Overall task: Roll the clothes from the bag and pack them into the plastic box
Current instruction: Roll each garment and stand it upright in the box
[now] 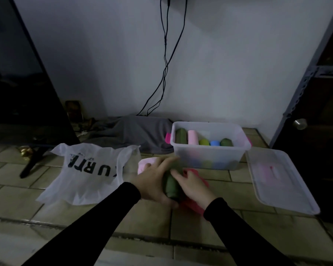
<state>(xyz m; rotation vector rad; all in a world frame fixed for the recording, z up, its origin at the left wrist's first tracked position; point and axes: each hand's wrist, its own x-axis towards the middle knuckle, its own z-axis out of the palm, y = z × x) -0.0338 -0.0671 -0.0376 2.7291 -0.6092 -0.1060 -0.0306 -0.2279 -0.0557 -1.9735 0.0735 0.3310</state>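
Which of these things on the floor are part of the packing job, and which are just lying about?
Part of the job: green roll gripped by left hand and right hand; plastic box; white bag; pink clothes; lid.

Lying about: grey cloth; cables; door.

The rolled cloth [171, 184] between the hands is dark olive green. Under it lie a pale pink cloth [145, 164] and a bright pink cloth [195, 205]. The plastic box [210, 157] is translucent white, holding rolls of dark green [181, 136], light pink [193, 137], yellow-green [204, 142], blue [215, 143] and dark green [226, 142]. The bag [88, 171] is white with black lettering. The sleeves [96, 227] are black. The floor tiles [13, 200] are pale beige-green.
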